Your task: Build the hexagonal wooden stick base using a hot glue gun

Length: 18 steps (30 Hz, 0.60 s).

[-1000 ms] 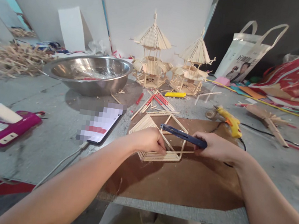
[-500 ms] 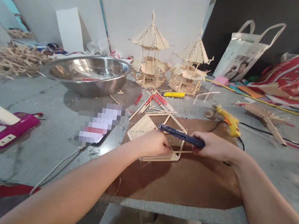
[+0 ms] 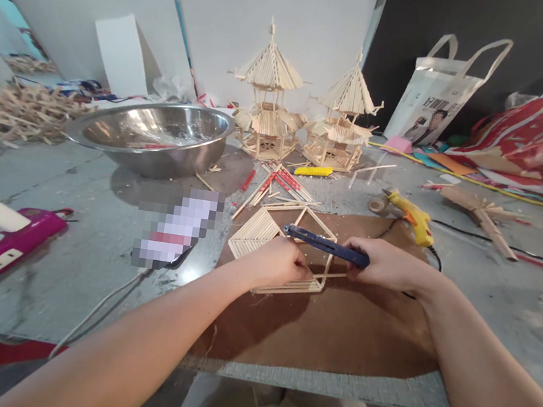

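My left hand (image 3: 284, 259) is closed in a pinch at the near side of a flat hexagonal frame (image 3: 243, 248) of thin wooden sticks, its fingertips on a stick. Parallel sticks fill its left and near sections. My right hand (image 3: 378, 262) grips a slim dark blue hand tool (image 3: 329, 244) with a metal tip, pointing left above the frame; its exact kind is unclear. From beneath the right fingers a thin wooden stick (image 3: 338, 276) runs left toward the left fingertips. Under the frame lies a brown sheet (image 3: 323, 335).
Two stick pagodas (image 3: 270, 72) stand at the back. A yellow glue gun (image 3: 413, 218) with a black cord lies right of the frame. Loose sticks (image 3: 274, 187) lie behind it. Leftward are a phone (image 3: 179, 231), a steel basin (image 3: 171, 161) and a purple power strip (image 3: 8, 244).
My left hand has shifted right along the near edge of the frame, then stays nearly still. The right hand keeps its hold on the blue tool. The whole view drifts slightly.
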### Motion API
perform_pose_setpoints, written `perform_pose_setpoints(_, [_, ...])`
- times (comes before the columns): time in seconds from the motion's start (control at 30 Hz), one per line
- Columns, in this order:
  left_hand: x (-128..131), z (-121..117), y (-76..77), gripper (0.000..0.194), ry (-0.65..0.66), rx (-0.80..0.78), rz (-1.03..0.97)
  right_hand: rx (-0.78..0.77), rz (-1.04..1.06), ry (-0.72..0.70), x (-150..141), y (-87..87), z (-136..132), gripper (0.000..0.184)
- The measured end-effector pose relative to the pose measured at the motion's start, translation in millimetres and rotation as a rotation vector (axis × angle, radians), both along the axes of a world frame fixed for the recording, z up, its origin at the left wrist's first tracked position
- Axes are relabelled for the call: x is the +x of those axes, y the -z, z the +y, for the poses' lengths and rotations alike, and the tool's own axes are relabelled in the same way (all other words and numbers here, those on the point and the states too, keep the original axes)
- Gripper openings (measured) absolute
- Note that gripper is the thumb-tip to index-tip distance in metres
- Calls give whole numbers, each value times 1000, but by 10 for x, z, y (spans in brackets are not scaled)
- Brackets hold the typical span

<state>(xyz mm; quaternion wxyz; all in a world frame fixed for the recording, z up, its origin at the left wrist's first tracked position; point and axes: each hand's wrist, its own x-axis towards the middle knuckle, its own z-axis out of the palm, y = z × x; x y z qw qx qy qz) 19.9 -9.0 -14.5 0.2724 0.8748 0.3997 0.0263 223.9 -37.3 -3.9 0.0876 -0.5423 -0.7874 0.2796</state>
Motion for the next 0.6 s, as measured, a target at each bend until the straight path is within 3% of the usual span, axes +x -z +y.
perform_pose_setpoints(0.1, [-3, -3, 0, 23, 17, 15, -13, 10, 32, 35, 4, 29, 8, 24])
perform_pose_setpoints(0.2, [-29, 13, -24, 25, -4, 18, -50, 119, 117, 139, -3, 56, 15, 31])
perform_pose_setpoints(0.33, [-109, 79, -65, 30, -202, 76, -146, 390, 294, 309, -28, 40, -11, 49])
perform_pose_setpoints(0.47, [-181, 155, -49, 31, -355, 142, -331, 610, 329, 460, -38, 18, -50, 51])
perform_pose_setpoints(0.6, [-199, 204, -17, 26, -445, 13, -642, 744, 382, 583, -9, 75, -17, 49])
